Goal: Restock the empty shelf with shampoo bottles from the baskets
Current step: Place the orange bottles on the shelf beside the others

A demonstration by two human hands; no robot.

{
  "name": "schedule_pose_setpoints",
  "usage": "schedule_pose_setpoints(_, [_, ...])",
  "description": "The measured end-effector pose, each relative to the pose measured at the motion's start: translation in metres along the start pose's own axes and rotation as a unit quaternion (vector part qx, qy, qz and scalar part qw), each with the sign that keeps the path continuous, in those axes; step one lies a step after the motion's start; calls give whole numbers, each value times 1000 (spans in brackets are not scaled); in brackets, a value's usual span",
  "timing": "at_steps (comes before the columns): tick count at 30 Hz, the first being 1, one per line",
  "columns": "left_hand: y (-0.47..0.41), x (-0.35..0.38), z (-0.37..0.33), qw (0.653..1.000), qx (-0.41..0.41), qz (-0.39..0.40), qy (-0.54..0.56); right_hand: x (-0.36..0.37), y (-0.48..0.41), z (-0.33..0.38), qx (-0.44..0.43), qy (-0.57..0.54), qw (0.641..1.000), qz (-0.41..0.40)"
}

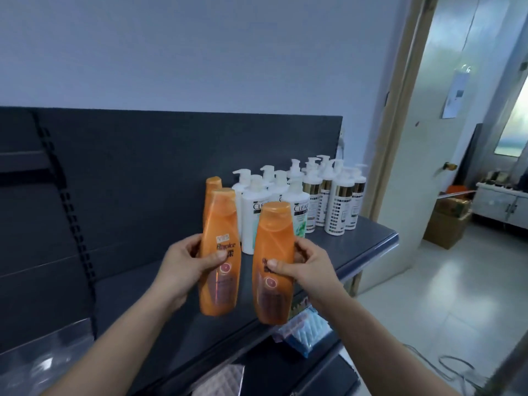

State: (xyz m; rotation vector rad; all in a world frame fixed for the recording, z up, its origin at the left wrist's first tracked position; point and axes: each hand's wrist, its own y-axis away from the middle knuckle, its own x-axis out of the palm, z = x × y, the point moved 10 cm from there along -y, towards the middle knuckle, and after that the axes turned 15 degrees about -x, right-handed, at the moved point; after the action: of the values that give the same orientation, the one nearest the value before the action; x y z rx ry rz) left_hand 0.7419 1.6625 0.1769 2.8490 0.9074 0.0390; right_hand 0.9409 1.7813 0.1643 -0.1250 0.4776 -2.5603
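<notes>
The left hand (pixel 185 270) is wrapped around the waist of one orange shampoo bottle (pixel 220 221), thumb across the label and fingers behind. The right hand (pixel 311 267) grips a second orange bottle (pixel 274 232) the same way. Both bottles are upright, caps up, side by side and just apart, held in the air over the near part of the dark shelf (pixel 357 238). A likely slip: each bottle is smooth and held one-handed at mid-body, so it could twist or slide as it is set down. A third orange bottle (pixel 213 185) stands on the shelf just behind the left one, with white pump bottles (pixel 257 207) close on the right, so a careless reach in could topple those. No basket is in view.
</notes>
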Motion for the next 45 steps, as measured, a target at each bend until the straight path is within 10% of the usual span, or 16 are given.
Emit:
schedule_pose_setpoints(15, [-70, -56, 5, 975, -11, -217, -40, 70, -116, -57, -53, 45, 984, 166])
schedule_pose_setpoints(37, [-164, -89, 23, 983, -45, -173, -48, 125, -176, -105, -54, 98, 983, 144])
schedule_pose_setpoints(45, [-163, -100, 18, 936, 7, -255, -242, 127, -168, -105, -69, 248, 959, 121])
